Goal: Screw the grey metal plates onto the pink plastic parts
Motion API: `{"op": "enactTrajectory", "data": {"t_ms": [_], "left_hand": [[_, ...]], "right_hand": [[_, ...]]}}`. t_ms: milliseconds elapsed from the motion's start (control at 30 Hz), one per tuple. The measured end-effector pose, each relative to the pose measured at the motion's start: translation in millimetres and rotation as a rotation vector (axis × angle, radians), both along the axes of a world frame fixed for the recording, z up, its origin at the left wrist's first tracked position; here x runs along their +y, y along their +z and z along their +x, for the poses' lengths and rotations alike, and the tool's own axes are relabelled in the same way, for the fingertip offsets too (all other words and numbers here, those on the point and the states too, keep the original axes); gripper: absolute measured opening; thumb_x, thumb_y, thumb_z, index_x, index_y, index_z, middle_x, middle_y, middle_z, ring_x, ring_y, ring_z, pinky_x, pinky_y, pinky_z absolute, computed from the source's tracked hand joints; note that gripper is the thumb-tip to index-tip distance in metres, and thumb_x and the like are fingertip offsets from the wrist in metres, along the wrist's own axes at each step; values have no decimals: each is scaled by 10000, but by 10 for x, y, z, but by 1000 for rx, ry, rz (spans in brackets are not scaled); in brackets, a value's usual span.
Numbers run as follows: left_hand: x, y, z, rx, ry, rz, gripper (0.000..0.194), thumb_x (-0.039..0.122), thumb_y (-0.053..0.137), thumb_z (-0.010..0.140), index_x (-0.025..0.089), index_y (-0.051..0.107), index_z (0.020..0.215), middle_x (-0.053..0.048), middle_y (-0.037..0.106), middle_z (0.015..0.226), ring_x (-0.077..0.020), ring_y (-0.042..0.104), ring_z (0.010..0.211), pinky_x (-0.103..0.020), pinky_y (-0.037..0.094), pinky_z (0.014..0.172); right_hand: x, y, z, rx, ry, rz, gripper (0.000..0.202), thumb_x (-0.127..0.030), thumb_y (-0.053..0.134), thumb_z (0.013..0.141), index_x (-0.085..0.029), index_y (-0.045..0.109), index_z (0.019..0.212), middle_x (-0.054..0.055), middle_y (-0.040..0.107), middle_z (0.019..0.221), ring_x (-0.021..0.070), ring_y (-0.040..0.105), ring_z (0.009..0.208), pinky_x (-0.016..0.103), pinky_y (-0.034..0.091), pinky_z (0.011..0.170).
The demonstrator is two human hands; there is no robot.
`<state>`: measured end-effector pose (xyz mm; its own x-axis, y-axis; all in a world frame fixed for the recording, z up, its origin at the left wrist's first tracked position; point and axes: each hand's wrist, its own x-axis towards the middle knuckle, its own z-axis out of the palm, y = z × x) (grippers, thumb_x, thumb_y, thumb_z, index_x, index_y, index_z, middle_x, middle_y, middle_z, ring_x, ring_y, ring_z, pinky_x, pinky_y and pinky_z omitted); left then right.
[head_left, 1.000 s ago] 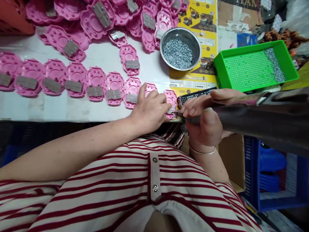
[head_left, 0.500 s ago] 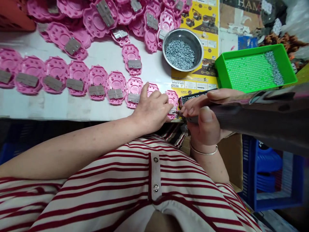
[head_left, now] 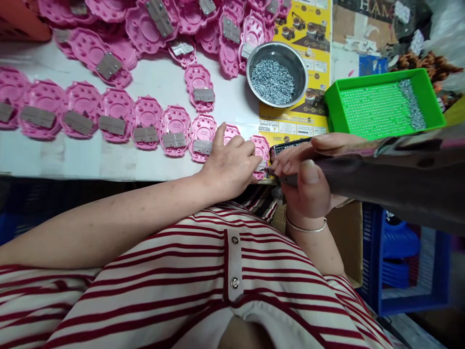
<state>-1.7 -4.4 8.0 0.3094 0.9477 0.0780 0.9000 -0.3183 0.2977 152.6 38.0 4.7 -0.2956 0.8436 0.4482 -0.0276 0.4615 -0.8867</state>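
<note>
A dark, thick-handled electric screwdriver (head_left: 381,169) is gripped in the right hand (head_left: 308,179), its fingers clenched round the barrel. Its tip is set against a pink plastic part (head_left: 258,154) at the near edge of the white surface (head_left: 109,165) — a rounded, scalloped shell, last in a row of like shells carrying grey plates. The left hand (head_left: 230,162) is pressed flat over this part and its neighbour, fingers grasping nothing. Against the earlier frames, little is changed — both hands are kept in place. The tool's long axis runs left–right, tip pointing left. Beyond, a steel bowl of screws (head_left: 276,73) and a green tray (head_left: 383,104) are seen.
</note>
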Motion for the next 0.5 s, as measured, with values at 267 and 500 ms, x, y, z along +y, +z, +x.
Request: {"op": "enactTrajectory", "data": {"t_ms": [267,500], "left_hand": [[7,7,12,0,7,-1,159,273,681,866,217,760,992,-62,698,1008,-309,606,1075,-695,273,1155],[-2,20,-8,-62,10,-23,233,254,717,847,254,760,1076,-68,700,1059,-315,573,1115,-701,221,1164]], "right_hand": [[172,-114,-105,194,125,194,241,-379,663,843,-366,563,1063,-67,582,762,86,480,495,272,412,457],[148,238,-162,366,50,219,248,-388,733,799,-320,689,1034,-66,548,586,90,433,380,280,360,334]]}}
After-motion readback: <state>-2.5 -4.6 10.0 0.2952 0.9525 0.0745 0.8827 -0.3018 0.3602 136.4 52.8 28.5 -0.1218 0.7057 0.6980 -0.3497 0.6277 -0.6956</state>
